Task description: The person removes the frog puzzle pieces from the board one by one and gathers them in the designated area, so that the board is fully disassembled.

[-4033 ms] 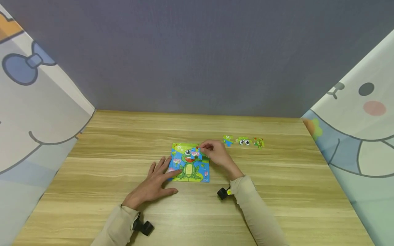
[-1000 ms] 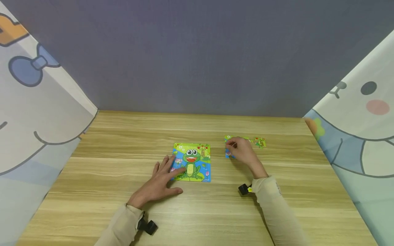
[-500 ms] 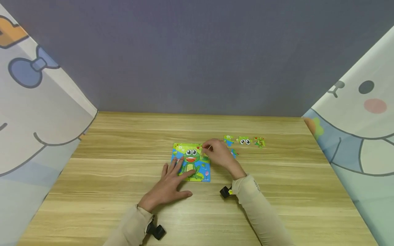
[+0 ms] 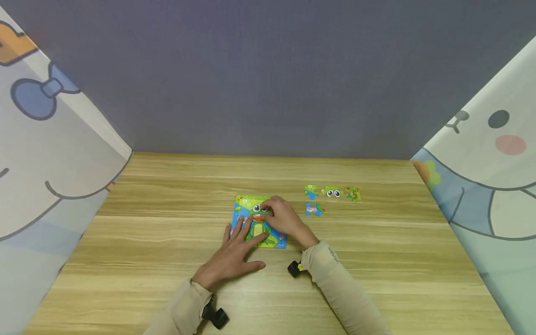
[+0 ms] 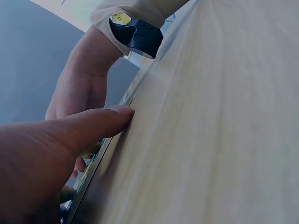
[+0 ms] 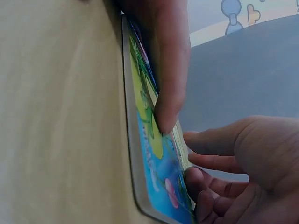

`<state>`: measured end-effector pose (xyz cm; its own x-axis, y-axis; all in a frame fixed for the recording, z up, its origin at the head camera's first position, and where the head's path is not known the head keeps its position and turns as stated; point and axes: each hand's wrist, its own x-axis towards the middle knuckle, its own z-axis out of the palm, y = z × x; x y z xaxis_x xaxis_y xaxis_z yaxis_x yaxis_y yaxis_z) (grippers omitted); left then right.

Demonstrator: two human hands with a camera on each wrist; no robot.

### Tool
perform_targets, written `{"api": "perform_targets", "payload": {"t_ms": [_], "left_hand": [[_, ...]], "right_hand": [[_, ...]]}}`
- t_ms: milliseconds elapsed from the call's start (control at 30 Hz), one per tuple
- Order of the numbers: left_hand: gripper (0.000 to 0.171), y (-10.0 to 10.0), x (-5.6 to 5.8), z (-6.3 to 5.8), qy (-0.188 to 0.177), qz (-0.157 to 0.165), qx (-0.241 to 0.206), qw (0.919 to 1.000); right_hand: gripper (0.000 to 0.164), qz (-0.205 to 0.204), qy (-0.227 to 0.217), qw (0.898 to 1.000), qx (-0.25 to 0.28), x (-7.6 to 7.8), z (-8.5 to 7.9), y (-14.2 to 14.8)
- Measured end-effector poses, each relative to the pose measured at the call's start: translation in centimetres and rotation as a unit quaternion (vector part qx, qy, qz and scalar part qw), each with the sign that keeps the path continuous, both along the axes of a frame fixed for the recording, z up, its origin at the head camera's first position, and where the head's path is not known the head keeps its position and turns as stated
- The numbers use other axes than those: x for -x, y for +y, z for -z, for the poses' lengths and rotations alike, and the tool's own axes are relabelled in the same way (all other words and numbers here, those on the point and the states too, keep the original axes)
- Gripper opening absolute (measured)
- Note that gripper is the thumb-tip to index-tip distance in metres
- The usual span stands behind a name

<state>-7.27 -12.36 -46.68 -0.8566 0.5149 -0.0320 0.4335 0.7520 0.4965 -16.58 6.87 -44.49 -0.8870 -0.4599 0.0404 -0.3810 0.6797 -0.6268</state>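
A square frog jigsaw puzzle (image 4: 281, 242) lies on the table, its picture partly covered by both hands. My left hand (image 4: 232, 258) rests on its left and lower part with fingers spread; in the right wrist view one straight left finger (image 6: 173, 84) presses on the picture. Over the frog's face, my right hand (image 4: 286, 219) has thumb and index finger bent, tips right at the eye and mouth. The right wrist view shows these right fingertips (image 6: 192, 177) close at the board's surface. I cannot tell whether a puzzle piece is pinched between them.
Several loose puzzle pieces lie right of the board: one with white flowers (image 4: 311, 191), one with eyes (image 4: 333, 192), one with a tree (image 4: 353, 194), and below them a blue one with pink flowers (image 4: 314, 209). A grey wall (image 4: 268, 83) rises behind the table.
The right hand carried the pink-flower piece from the board, left it below the other loose pieces, and came back to the frog's face. The left hand slid right across the board.
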Motion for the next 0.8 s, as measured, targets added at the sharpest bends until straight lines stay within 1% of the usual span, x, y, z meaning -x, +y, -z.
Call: {"api": "perform_targets", "payload": {"t_ms": [67,200,333,567,800], "left_hand": [[0.069,-0.05,-0.02,-0.02,0.0,-0.001,0.002,1.0],[0.069,-0.12,-0.03,-0.03,0.003,0.0,0.008,1.0],[0.069,-0.17,-0.06,-0.06,0.007,-0.001,0.012,0.9999],[0.069,-0.18,-0.1,-0.02,0.01,0.0,0.013,0.9999],[0.069,-0.09,-0.11,-0.09,0.003,0.003,0.012,0.9999]], "right_hand": [[0.03,-0.003,0.0,1.0,-0.012,-0.01,0.1,-0.01],[0.042,-0.011,-0.014,0.999,-0.033,-0.14,0.14,-0.01],[0.048,-0.014,-0.023,0.999,-0.039,-0.28,0.14,-0.09],[0.048,-0.006,-0.032,0.999,-0.036,-0.41,0.1,-0.32],[0.045,0.002,-0.047,0.998,-0.031,-0.26,0.26,-0.43]]}}
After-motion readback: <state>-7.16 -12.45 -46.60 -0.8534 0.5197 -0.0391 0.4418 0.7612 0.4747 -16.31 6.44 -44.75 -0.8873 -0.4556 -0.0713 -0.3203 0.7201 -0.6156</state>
